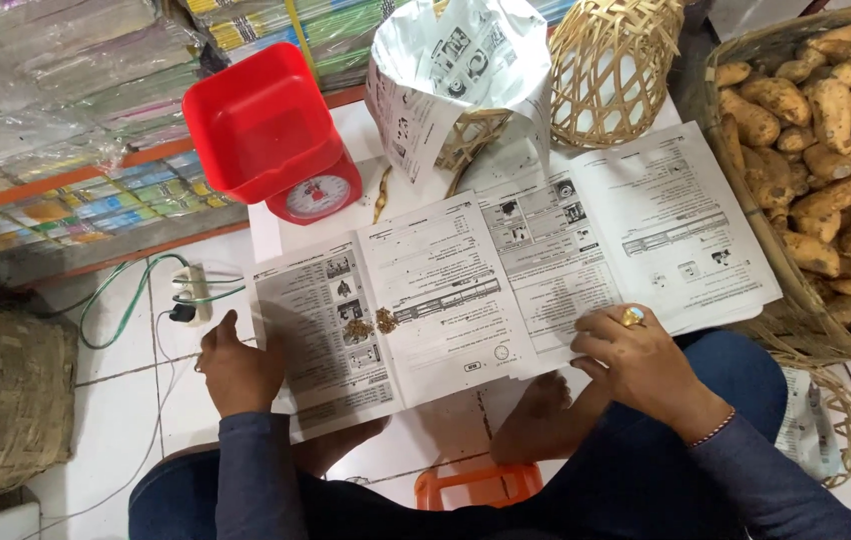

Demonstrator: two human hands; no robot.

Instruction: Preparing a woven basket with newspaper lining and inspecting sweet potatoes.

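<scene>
The left hand (238, 368) lies knuckles up on the near left corner of an open printed sheet (386, 310), fingers curled loosely and pressing the paper's left edge flat against the white tiled floor (116, 400); it pins the sheet rather than clasping it. The right hand (636, 362), wearing a gold ring (633, 317) and a thin bracelet (714, 430), rests with bent fingers on the near edge of a second printed sheet (636, 240), which overlaps the first on its right; this hand too presses down and grasps nothing else. A small heap of brown bits (373, 325) sits on the fold of the first sheet, between the two hands and nearer the left one. Counted: two flat sheets, one more sheet lining a woven basket (456, 70) at the far side, one empty woven basket (611, 65) tipped beside it, one red kitchen scale (276, 130) with its tray at far left, and one large basket of many sweet potatoes (826, 150) at right. The second sheet's right edge touches the potato basket, leaving no free room there. Bare tile lies open to the left, where a wall socket (189, 290) and green cable sit just beyond the first sheet's edge. Two bare feet show under the papers' near edges.
</scene>
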